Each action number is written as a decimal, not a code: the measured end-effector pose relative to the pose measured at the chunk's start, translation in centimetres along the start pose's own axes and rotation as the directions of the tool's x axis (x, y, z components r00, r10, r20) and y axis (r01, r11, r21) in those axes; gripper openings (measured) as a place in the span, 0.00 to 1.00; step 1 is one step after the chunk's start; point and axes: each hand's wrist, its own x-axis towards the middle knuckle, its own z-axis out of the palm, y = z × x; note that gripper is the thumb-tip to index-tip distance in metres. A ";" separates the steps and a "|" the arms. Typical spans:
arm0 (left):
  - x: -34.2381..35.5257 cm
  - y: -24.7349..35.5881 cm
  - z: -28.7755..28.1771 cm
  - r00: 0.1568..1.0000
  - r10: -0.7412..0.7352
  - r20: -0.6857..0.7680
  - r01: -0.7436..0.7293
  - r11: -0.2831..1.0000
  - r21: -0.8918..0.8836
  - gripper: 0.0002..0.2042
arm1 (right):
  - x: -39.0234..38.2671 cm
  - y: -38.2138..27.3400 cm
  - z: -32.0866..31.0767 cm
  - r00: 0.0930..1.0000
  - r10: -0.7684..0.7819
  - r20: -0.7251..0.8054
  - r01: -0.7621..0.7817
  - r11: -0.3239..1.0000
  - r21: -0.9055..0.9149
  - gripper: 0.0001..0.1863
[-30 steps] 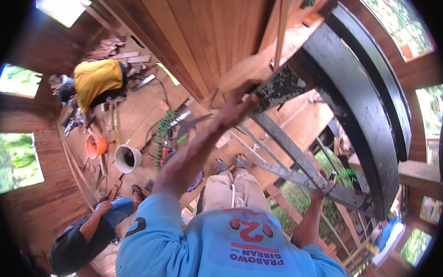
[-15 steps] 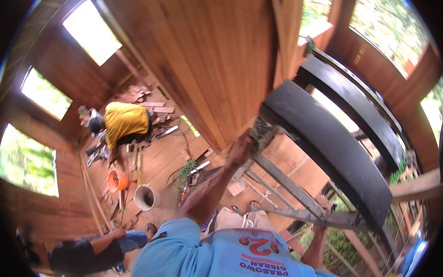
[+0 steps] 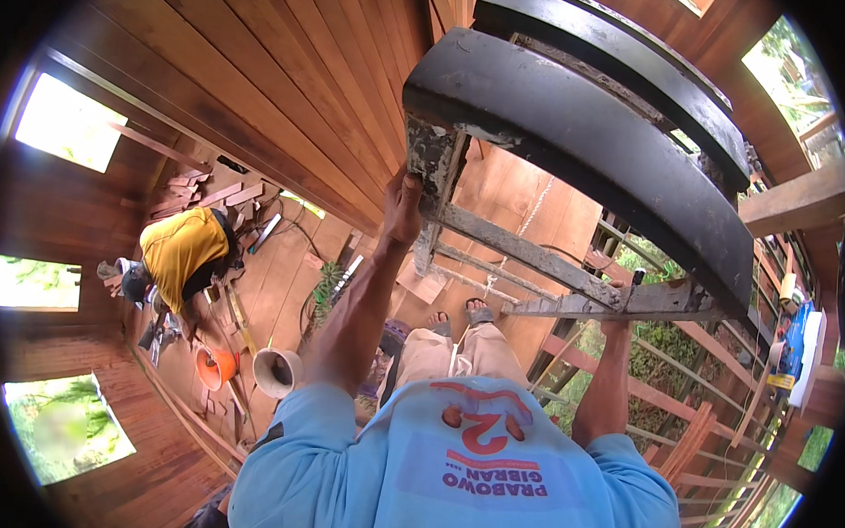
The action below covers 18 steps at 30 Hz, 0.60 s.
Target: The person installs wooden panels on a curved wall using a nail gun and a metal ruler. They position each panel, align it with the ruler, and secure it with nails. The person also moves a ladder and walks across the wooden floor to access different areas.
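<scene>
A grey, paint-flecked frame with bars [image 3: 525, 254] and a wide black board [image 3: 576, 130] along its top stands in front of me. My left hand [image 3: 404, 206] is closed around its left upright, beneath the board's end. Farther right, my right hand [image 3: 617, 303] grips the lower bar, and its fingers are partly hidden behind the bar. A small black piece [image 3: 638, 276] sticks up beside that hand; I cannot make out what it is. Below the frame my sandalled feet [image 3: 477, 308] stand on the plank floor.
A second black board [image 3: 624, 76] lies behind the first. A wooden panel wall [image 3: 289, 82] rises at the upper left. A person in a yellow shirt [image 3: 185, 256] bends over the floor, near an orange bucket [image 3: 216, 367] and a pale bucket [image 3: 277, 371]. Right, an open slatted railing [image 3: 661, 375] borders greenery.
My view has shifted, so the frame and black boards sit higher and farther left in the picture. Both hands keep their hold. The dark-clothed person at lower left has mostly left the view.
</scene>
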 end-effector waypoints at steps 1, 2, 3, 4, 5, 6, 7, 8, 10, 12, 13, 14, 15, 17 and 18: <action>0.0 0.0 -0.1 1.000 0.008 0.001 -0.008 1.000 -0.010 0.42 | -0.4 0.0 0.2 0.999 0.004 -0.047 -0.001 0.997 0.075 0.26; 0.2 0.0 -0.2 1.000 0.015 0.013 -0.015 1.000 0.011 0.42 | -0.7 -0.1 0.4 0.997 0.021 -0.073 -0.010 0.989 0.147 0.25; 0.2 0.0 -0.3 1.000 0.017 0.023 -0.018 0.999 0.030 0.42 | -1.2 -0.2 0.6 0.999 -0.008 -0.053 0.014 0.992 0.122 0.23; 0.2 0.0 -0.3 0.999 0.036 0.020 -0.037 0.998 0.057 0.43 | -1.6 -0.2 0.8 1.000 -0.027 -0.011 0.028 0.995 0.098 0.21; 0.3 0.0 -0.4 0.999 0.032 0.021 -0.033 0.998 0.046 0.43 | -1.9 -0.2 0.9 0.998 -0.057 -0.001 0.057 0.995 0.082 0.19; 0.3 -0.1 -0.4 0.999 0.041 0.014 -0.041 0.998 0.042 0.42 | -2.2 0.0 1.0 0.999 -0.046 -0.010 0.047 0.996 0.080 0.19; 0.3 -0.1 -0.4 0.999 0.043 0.003 -0.043 0.998 0.038 0.42 | -2.4 0.1 1.0 0.998 -0.036 -0.053 0.040 0.996 0.079 0.19; 0.4 -0.2 -0.4 0.999 0.038 0.003 -0.038 0.998 0.051 0.42 | -2.4 0.2 0.9 0.996 -0.027 -0.091 0.034 0.997 0.075 0.19; 0.6 -0.4 -0.5 0.998 0.069 -0.010 -0.068 0.995 0.079 0.40 | -2.3 0.5 0.7 0.983 -0.003 -0.186 0.015 0.998 0.061 0.20; 0.8 -0.5 -0.5 0.998 0.057 -0.030 -0.054 0.994 0.092 0.39 | -2.2 1.0 0.5 0.998 -0.015 -0.057 0.019 0.998 0.064 0.21; 0.7 -0.5 -0.5 0.998 0.060 -0.028 -0.057 0.994 0.093 0.39 | -2.3 0.9 0.2 0.998 -0.017 -0.056 0.020 0.999 0.046 0.21; 0.5 -0.6 -0.5 0.997 0.067 -0.027 -0.064 0.992 0.108 0.39 | -2.6 1.6 0.4 0.995 -0.005 -0.096 0.017 0.991 0.130 0.19; 0.2 -0.5 -0.4 0.999 0.043 -0.033 -0.041 0.997 0.066 0.38 | -3.0 1.7 0.4 0.997 -0.026 -0.073 0.032 0.996 0.086 0.18; -0.2 -0.3 -0.8 0.998 0.034 -0.054 -0.034 0.999 0.015 0.38 | -3.3 2.5 0.7 0.997 -0.070 -0.014 0.070 0.998 -0.001 0.18; -0.4 -0.2 -0.9 0.996 0.044 -0.072 -0.046 0.999 -0.019 0.37 | -3.5 2.7 0.8 0.999 -0.046 -0.023 0.047 0.998 0.037 0.16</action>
